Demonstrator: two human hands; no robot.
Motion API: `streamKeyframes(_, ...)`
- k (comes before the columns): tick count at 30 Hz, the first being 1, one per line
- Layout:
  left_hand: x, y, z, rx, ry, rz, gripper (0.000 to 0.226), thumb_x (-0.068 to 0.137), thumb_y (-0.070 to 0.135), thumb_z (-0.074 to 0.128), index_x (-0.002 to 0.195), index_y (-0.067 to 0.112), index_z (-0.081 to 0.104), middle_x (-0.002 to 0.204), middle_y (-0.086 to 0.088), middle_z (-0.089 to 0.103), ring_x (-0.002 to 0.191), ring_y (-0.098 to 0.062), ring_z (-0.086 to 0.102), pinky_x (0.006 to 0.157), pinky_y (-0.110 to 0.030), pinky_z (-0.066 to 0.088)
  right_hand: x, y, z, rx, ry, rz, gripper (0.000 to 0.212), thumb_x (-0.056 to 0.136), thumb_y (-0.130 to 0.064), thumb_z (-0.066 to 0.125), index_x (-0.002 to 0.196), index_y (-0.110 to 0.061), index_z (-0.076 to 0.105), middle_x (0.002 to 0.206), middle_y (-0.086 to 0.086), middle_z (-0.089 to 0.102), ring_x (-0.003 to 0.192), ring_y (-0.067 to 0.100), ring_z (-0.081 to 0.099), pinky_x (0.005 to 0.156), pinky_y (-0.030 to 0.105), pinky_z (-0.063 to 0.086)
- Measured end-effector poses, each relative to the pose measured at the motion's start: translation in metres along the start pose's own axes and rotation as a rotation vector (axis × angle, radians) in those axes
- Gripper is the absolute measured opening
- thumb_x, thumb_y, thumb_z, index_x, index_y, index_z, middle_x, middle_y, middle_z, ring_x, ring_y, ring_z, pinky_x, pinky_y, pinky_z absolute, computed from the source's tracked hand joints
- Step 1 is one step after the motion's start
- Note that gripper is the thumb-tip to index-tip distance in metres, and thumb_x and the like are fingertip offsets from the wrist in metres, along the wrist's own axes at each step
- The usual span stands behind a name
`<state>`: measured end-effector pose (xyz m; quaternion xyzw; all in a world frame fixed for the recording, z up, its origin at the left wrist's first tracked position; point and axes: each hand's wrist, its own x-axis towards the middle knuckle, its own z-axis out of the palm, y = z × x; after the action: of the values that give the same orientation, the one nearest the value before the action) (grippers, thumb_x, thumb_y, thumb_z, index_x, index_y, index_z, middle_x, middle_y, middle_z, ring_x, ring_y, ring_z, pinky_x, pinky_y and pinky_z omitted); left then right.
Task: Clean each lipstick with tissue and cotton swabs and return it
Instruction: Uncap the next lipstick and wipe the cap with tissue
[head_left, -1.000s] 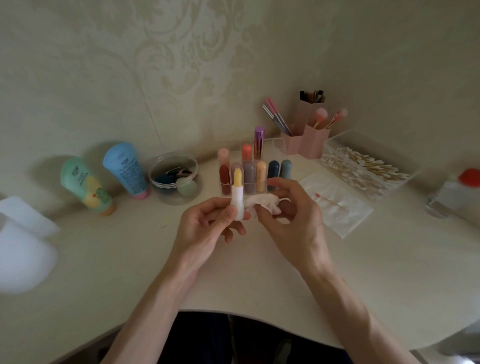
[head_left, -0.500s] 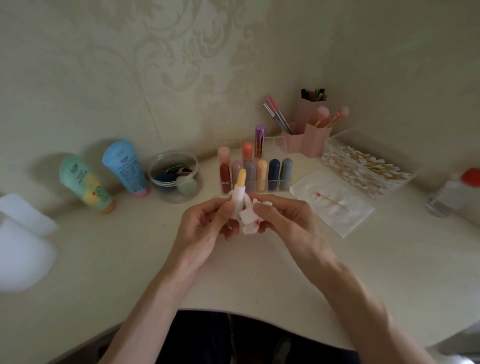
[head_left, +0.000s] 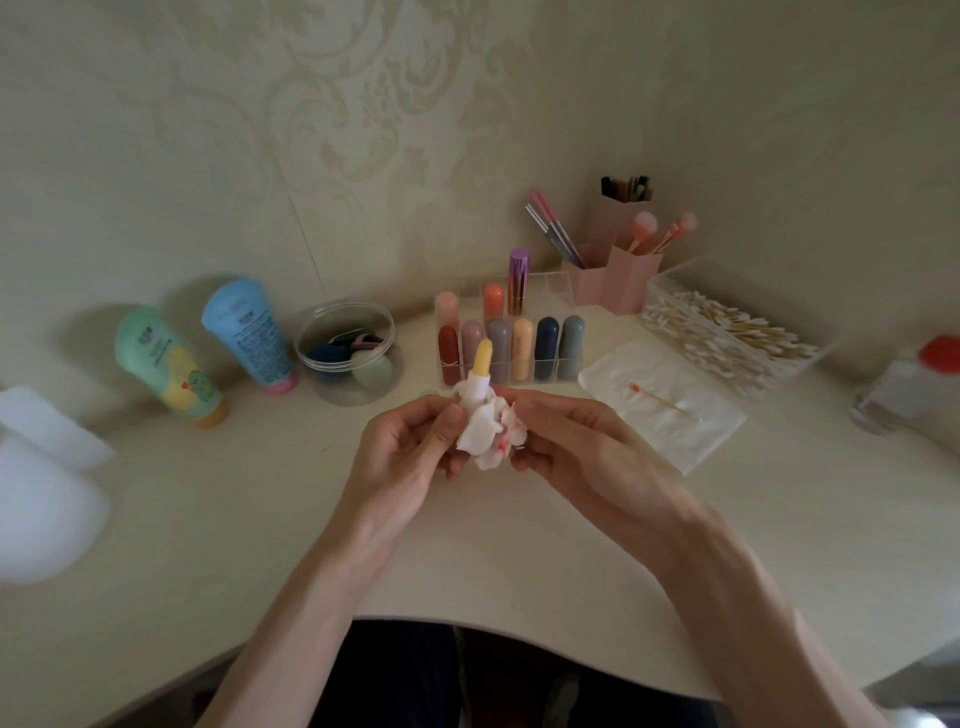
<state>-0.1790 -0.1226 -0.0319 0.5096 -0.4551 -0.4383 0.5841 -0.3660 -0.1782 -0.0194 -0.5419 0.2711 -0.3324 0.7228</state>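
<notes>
Mid frame: my left hand (head_left: 410, 447) grips the yellow lipstick (head_left: 480, 364) upright; my right hand (head_left: 566, 447) pinches stained tissue (head_left: 483, 431) round its base. Mid-clean, I judge. Return to rack (head_left: 519, 358) behind not yet done.

Both bare forearms reach forward and meet at the middle. The left hand (head_left: 410, 447) curls round an upright lipstick (head_left: 480, 370), thumb up. The right hand (head_left: 571, 447), just beside it, pinches a tissue (head_left: 485, 434) against the lipstick.
</notes>
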Motion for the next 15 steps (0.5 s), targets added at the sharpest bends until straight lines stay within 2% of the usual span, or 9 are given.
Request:
streamKeyframes(2, -0.0002, -0.0006, 0.0009, -0.009, 0.006, 0.004, 0.032, 0.093, 0.03, 0.061, 0.098, 0.001, 0.074, 0.066, -0.001, 0.062, 0.058, -0.009, 0.051, 0.057, -0.018, 0.045, -0.0007, 0.0004, -0.0016, 0.005, 0.001, 0.013, 0.034, 0.108, -0.015, 0.052, 0.134, -0.001, 0.068, 0.128, 0.029, 0.067, 0.109, 0.031, 0.061, 0.091, 0.036, 0.047)
streamKeyframes(4, -0.0003, -0.0012, 0.0013, -0.016, 0.006, 0.01, 0.029, 0.093, 0.026, 0.062, 0.099, -0.001, 0.073, 0.068, 0.002, 0.066, 0.058, -0.008, 0.052, 0.057, -0.018, 0.045, -0.0012, 0.0013, -0.0041, 0.009, 0.024, 0.038, 0.033, 0.106, -0.016, 0.055, 0.134, -0.005, 0.07, 0.129, 0.024, 0.07, 0.119, 0.038, 0.064, 0.107, 0.05, 0.046)
streamKeyframes(6, 0.0005, -0.0029, 0.0003, -0.01, 0.008, 0.021, 0.026, 0.095, 0.021, 0.063, 0.1, -0.003, 0.072, 0.072, 0.003, 0.069, 0.058, -0.007, 0.054, 0.057, -0.017, 0.045, -0.001, 0.0017, -0.0062, 0.008, 0.036, 0.064, 0.032, 0.106, -0.018, 0.056, 0.132, -0.007, 0.071, 0.129, 0.022, 0.071, 0.129, 0.043, 0.061, 0.119, 0.061, 0.038)
streamKeyframes(7, 0.0009, -0.0038, -0.0003, 0.0, 0.01, 0.026, 0.024, 0.096, 0.018, 0.063, 0.101, -0.005, 0.071, 0.073, 0.002, 0.07, 0.058, -0.007, 0.055, 0.057, -0.017, 0.045, -0.0008, 0.0019, -0.0066, 0.008, 0.043, 0.075, 0.032, 0.106, -0.018, 0.056, 0.131, -0.007, 0.072, 0.129, 0.021, 0.071, 0.129, 0.044, 0.06, 0.12, 0.064, 0.035)
streamKeyframes(11, -0.0004, -0.0026, 0.0027, 0.016, -0.008, 0.039, 0.019, 0.097, 0.006, 0.063, 0.102, -0.011, 0.068, 0.075, 0.001, 0.073, 0.059, -0.004, 0.061, 0.057, -0.014, 0.045, 0.0, 0.0055, -0.0041, -0.034, 0.107, 0.055, 0.031, 0.099, -0.021, 0.067, 0.126, -0.008, 0.075, 0.123, 0.018, 0.074, 0.125, 0.042, 0.064, 0.115, 0.065, 0.04)
streamKeyframes(15, -0.0005, -0.0042, 0.0038, 0.036, -0.03, 0.053, 0.018, 0.094, 0.003, 0.065, 0.101, -0.013, 0.069, 0.069, 0.002, 0.072, 0.056, -0.003, 0.063, 0.058, -0.011, 0.046, 0.0013, 0.0078, -0.0003, -0.108, 0.146, -0.006, 0.03, 0.092, -0.013, 0.076, 0.121, -0.008, 0.077, 0.115, 0.014, 0.078, 0.115, 0.036, 0.072, 0.109, 0.05, 0.053)
